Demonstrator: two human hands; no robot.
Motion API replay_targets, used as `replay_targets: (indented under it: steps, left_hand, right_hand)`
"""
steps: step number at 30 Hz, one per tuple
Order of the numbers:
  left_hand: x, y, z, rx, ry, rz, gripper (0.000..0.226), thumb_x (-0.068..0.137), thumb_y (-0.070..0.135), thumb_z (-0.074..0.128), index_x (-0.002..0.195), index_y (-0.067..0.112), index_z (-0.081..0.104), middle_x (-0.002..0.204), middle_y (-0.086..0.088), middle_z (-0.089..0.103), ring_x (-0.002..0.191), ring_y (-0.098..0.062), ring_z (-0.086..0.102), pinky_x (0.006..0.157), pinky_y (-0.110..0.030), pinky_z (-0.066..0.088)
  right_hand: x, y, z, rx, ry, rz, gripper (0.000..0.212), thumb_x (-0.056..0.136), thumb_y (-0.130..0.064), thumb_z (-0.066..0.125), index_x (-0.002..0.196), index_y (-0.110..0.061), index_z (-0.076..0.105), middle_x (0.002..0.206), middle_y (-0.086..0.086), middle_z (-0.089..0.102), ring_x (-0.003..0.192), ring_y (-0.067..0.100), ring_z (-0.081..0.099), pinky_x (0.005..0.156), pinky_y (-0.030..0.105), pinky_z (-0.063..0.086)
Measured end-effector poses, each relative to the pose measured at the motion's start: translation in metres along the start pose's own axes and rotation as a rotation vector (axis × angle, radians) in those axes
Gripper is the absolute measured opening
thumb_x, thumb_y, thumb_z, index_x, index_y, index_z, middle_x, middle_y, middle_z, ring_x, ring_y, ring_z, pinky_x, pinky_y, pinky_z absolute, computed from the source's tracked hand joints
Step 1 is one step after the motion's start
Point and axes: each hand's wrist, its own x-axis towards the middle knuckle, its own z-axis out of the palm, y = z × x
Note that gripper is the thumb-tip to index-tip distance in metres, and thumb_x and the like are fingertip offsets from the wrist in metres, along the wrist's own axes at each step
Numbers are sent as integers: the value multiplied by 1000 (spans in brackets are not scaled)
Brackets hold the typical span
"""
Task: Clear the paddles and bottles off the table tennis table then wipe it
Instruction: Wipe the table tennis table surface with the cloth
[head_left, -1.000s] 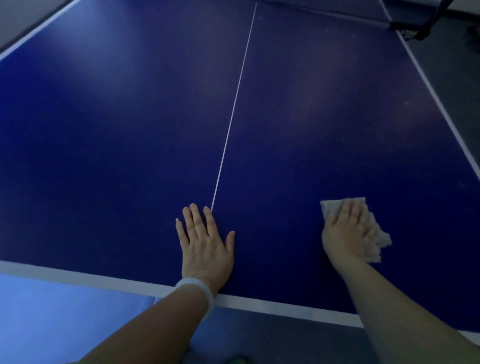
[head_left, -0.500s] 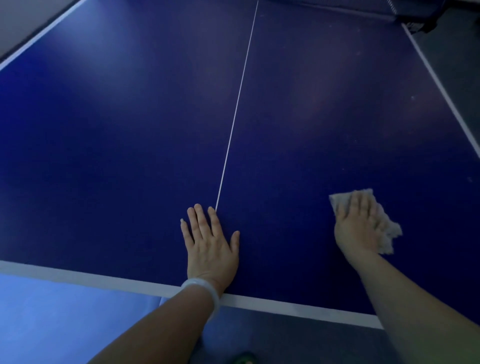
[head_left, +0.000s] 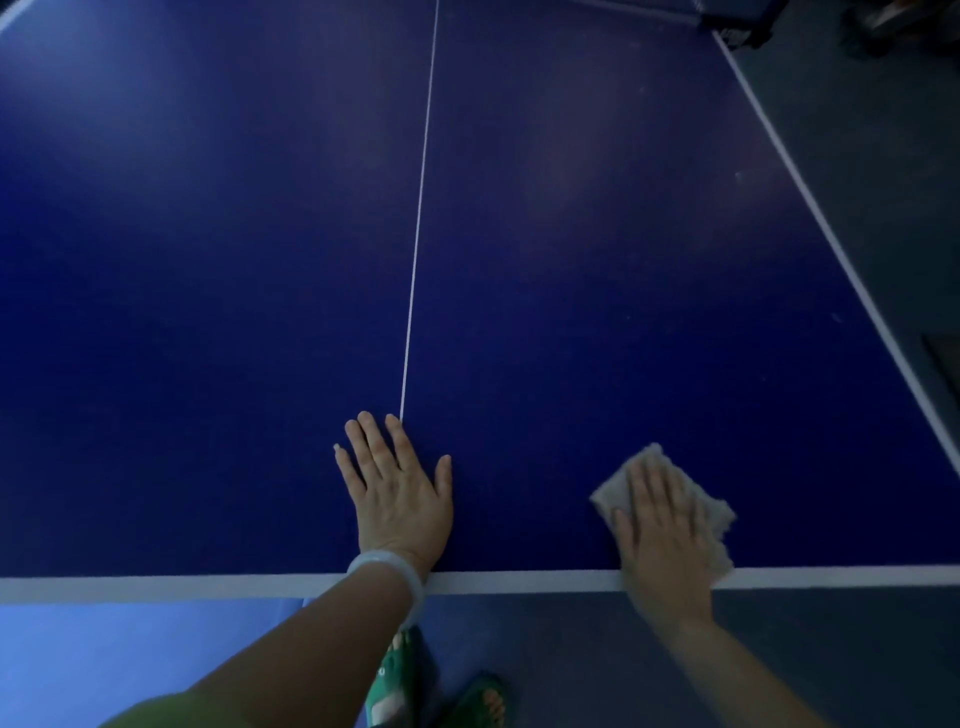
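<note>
The left hand lies flat, palm down, fingers straight and slightly spread, thumb out to the right. A pale bracelet circles its wrist, and the bare forearm runs back toward the lower left. The right hand also lies palm down with straight fingers pointing forward, pressing flat; its forearm angles off to the lower right. Both arms reach forward, well apart.

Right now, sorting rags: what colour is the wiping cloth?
Pale beige-grey cloth, seen in the head view.
</note>
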Motion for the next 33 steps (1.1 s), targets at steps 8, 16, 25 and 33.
replay_targets:
  steps: [8,16,25,33]
  left_hand:
    - [1,0,-4,-80,-13,-2,87,92,63,10,154,2,13,161,-25,3,149,-36,-7,120,-53,-6]
    - [-17,66,-23,-181,-7,199,76,99,48,38,155,9,5,162,-17,-3,150,-31,-10,120,-42,-8]
    - [-55,196,24,-128,-64,34,93,84,69,1,155,9,3,161,-22,-5,149,-36,-11,118,-51,-12]
    - [-57,207,32,5,-56,-31,87,89,66,-5,154,9,-10,160,-21,-15,148,-35,-18,120,-53,-9]
  right_hand:
    - [-5,2,2,20,22,166,67,100,-52,-1,156,-17,10,164,2,5,151,18,5,121,48,7]
    - [-1,4,-6,52,30,61,68,100,-51,2,155,-15,18,163,6,14,150,23,13,117,51,15]
    - [12,143,-15,-38,-37,-322,61,102,-47,10,157,-21,12,165,-3,5,151,17,6,116,48,16]
    - [38,193,-24,65,73,336,68,97,-48,3,156,-17,12,163,4,0,151,23,1,120,53,11]
